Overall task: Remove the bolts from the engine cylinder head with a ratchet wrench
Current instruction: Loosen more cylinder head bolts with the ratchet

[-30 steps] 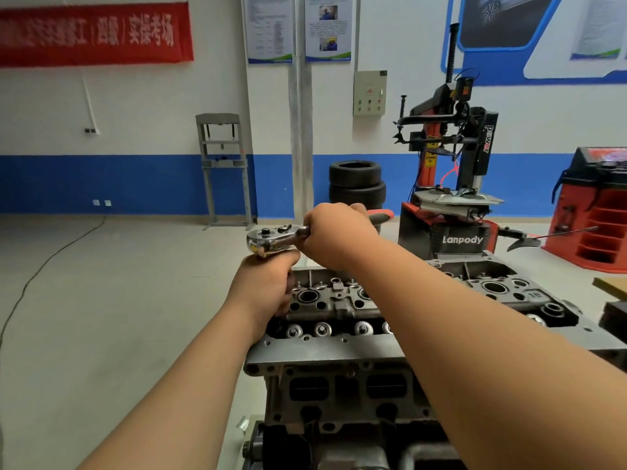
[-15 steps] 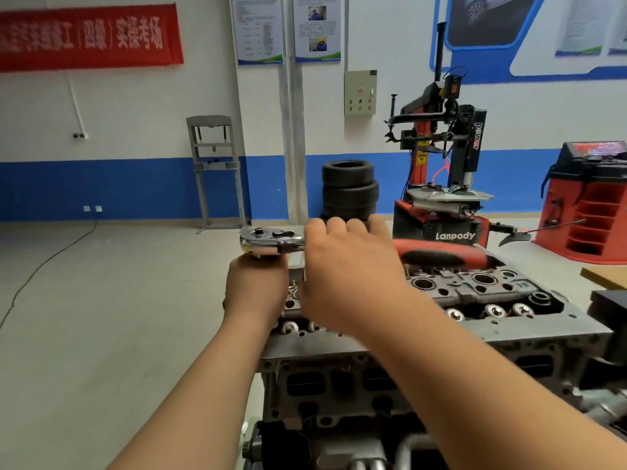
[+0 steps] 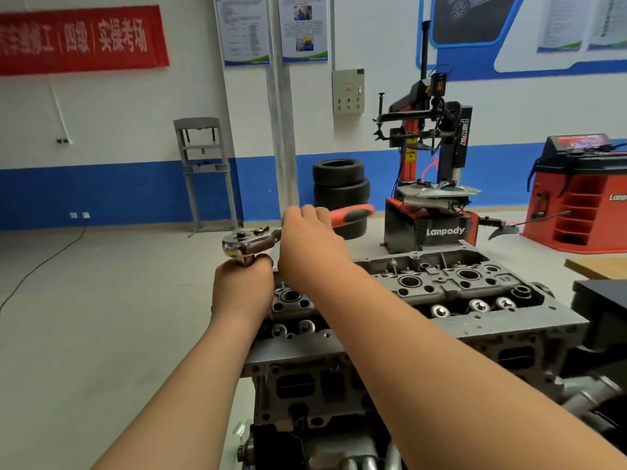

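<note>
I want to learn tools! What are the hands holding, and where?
One ratchet wrench: the right hand grips its handle; the left hand grips the part under its head.

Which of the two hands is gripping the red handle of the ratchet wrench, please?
The right hand grips the ratchet wrench by its red handle; the left hand instead holds on just beneath its metal head.

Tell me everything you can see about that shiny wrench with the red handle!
The shiny silver metal ratchet wrench with a red-and-black grip has a round head at its left end, with a small knob on top. It lies nearly level above the left end of the grey metal engine cylinder head. The right hand curls round its handle; the left hand grips the piece hanging under its head.
</note>
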